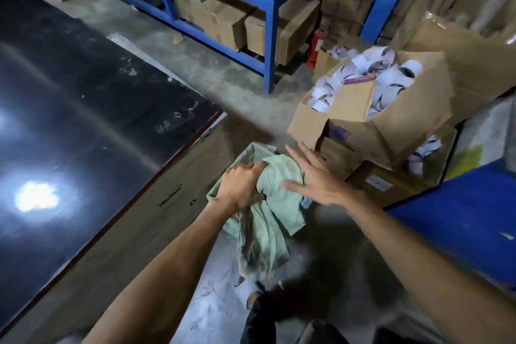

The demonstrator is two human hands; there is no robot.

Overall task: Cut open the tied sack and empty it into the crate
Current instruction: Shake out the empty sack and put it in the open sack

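Note:
A crumpled pale green sack (268, 220) hangs low over the concrete floor in the middle of the view. My left hand (241, 186) is shut on its gathered upper part. My right hand (315, 176) hovers just to the right of the sack's top with its fingers spread and nothing in it. Whether the sack is tied or cut is hidden in the folds. No knife or crate shows clearly. A blue surface (458, 229) at the right edge could be part of a crate; I cannot tell.
A large black-topped table (83, 109) with a cardboard side fills the left. Open cardboard boxes (391, 120) heaped with white paper rolls stand at the right. Blue shelving (269, 22) holding cartons runs along the back. My shoe (252, 299) is on the floor below the sack.

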